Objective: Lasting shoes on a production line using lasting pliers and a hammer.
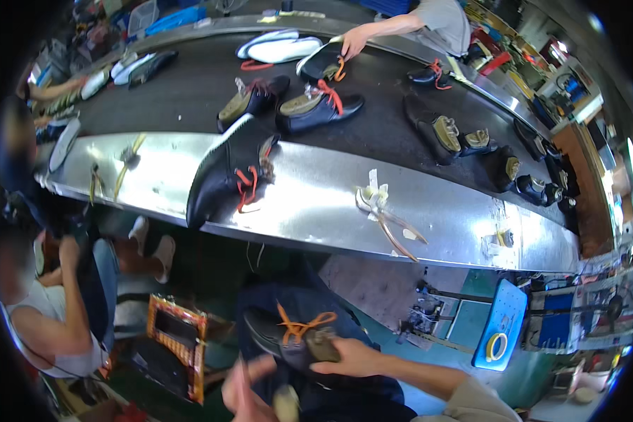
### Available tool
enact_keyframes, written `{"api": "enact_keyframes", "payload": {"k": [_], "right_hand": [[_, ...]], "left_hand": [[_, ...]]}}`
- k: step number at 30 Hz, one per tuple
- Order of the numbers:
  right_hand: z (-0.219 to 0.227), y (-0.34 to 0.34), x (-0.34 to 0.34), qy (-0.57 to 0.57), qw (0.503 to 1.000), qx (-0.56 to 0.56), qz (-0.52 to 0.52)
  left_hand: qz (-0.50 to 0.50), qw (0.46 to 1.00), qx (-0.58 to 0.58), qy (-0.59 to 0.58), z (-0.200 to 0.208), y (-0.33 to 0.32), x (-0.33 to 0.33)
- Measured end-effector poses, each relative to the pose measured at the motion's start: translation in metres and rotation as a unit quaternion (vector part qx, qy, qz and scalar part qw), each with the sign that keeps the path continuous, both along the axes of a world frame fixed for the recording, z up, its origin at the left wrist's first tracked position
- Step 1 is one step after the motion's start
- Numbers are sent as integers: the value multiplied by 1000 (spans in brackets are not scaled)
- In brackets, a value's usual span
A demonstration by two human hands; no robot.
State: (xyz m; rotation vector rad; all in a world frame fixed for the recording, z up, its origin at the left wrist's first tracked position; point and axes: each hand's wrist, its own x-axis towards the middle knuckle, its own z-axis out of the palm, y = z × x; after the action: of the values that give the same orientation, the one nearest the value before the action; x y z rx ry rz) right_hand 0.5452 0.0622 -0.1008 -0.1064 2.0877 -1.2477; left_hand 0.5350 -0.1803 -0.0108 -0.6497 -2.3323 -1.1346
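On my lap lies a black lace-up shoe with an orange lace tied through it. An olive-brown insert fills its opening. My right hand is closed round the heel end, fingers and thumb against the insert and the upper. Left of the shoe and nearer the lower edge, my left hand is smeared by motion. A blurred beige rounded thing shows beside it; whether the hand holds it cannot be made out. Ahead, a black shoe with a red lace lies on its side on the metal ledge.
Pliers lie on the ledge, with more tools at its left. Several black shoes stand on the dark belt. Across it, another person's hand touches a shoe. A seated person works at left. A blue stool bears a tape roll.
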Motion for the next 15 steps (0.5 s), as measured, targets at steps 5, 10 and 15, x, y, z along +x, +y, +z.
{"api": "enact_keyframes", "payload": {"k": [5, 10, 15], "right_hand": [[96, 76, -48, -47, 960, -170, -216], [100, 161, -204, 152, 900, -154, -379], [49, 230, -279, 326, 839, 235, -367]], "left_hand": [[-286, 905, 306, 78, 55, 52, -5], [-298, 944, 13, 142, 46, 29, -23], [-11, 992, -93, 79, 36, 30, -155]]}}
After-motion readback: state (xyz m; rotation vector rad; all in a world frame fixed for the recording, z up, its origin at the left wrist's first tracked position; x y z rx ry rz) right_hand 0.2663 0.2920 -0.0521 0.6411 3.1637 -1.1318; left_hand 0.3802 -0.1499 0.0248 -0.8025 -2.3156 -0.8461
